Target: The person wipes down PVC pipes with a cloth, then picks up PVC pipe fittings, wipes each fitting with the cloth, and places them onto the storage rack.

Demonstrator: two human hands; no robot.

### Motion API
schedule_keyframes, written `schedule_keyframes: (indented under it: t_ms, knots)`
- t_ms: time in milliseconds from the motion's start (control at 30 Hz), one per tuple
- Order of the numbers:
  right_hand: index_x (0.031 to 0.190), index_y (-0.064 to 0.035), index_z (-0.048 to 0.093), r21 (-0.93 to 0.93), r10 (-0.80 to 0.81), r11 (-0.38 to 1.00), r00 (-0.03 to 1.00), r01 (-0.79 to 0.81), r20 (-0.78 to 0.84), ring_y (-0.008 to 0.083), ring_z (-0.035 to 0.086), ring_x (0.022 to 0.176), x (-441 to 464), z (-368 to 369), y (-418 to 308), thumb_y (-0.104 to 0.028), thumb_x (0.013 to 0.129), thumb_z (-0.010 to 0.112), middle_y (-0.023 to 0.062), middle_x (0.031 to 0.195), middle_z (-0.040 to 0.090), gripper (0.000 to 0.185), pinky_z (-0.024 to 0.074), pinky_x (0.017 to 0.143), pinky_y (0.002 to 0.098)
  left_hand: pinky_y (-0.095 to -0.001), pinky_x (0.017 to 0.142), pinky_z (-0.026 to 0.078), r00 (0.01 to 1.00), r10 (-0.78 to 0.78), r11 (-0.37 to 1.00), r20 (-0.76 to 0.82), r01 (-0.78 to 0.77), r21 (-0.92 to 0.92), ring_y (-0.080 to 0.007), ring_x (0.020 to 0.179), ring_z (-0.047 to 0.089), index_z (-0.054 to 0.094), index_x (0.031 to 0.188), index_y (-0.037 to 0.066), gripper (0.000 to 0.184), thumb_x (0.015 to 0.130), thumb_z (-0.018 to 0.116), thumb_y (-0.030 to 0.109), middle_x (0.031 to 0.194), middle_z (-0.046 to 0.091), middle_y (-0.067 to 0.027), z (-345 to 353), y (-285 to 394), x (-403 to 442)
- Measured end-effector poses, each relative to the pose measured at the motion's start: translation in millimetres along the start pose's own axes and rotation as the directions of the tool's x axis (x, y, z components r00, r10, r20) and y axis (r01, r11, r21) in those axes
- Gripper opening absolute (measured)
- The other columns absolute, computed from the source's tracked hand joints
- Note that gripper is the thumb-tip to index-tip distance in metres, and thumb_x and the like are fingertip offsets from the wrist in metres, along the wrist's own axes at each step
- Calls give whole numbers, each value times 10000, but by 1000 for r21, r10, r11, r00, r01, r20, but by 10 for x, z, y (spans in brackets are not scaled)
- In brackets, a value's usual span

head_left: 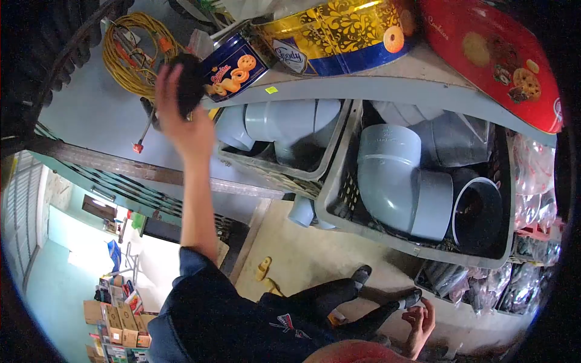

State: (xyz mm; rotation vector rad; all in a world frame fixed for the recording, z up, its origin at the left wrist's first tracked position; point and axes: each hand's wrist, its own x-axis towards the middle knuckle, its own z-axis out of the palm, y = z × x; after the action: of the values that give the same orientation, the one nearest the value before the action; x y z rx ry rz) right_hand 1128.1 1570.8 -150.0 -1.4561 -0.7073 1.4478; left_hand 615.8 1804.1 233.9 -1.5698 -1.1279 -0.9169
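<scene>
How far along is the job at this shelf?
Looks done: the grey pipe fittings sit in the crates and cookie tins are on the shelf, though who put them there doesn't show. In hand: the left hand is at a dark object beside the yellow cable; its grip is unclear. The right hand appears empty. Left: probably whatever involves that dark object; more I can't tell.

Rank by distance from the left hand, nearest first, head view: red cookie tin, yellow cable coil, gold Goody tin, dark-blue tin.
From the left hand:
1. Yellow cable coil, to its left, and dark-blue tin, to its right: too close to call
2. Gold Goody tin, farther right
3. Red cookie tin, far right end
</scene>
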Motion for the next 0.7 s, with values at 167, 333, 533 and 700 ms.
schedule_keyframes:
  t_ms: [167,333,533,700]
  knots:
    - [1415,9,580,-62,-54,996,997,58,63,197,694,846,-36,-30,-225,-305,1088,619,107,981,697,455,595,776,346,-512,1203,360,995,94,992,29,-96,76,-451,1444,441,636,1438,69,556,890,722,104,1602,430,-248,358,428,-248]
    - [1417,10,603,-11,-10,1000,1000,10,-5,207,687,924,-166,116,-587,-285,1093,611,92,999,704,438,579,869,369,-518,1179,389,993,-81,996,-92,83,19,-462,1435,455,629,1438,44,476,985,694,172,1591,432,-267,470,169,-446]
    - [1416,-24,568,-24,99,995,995,-99,-7,167,684,767,33,172,-207,-353,1073,630,65,903,673,480,583,725,310,-503,1187,386,965,-163,987,-204,158,-38,-448,1433,472,631,1439,27,485,990,699,196,1583,447,-278,610,127,-667]
    - [1375,21,567,-93,102,991,995,-100,18,152,663,828,114,484,-425,-290,1072,611,45,898,641,436,575,792,329,-433,1104,482,886,-405,904,-223,354,-238,-341,1316,583,641,1397,-1,437,984,710,123,1465,584,-224,492,162,-849]
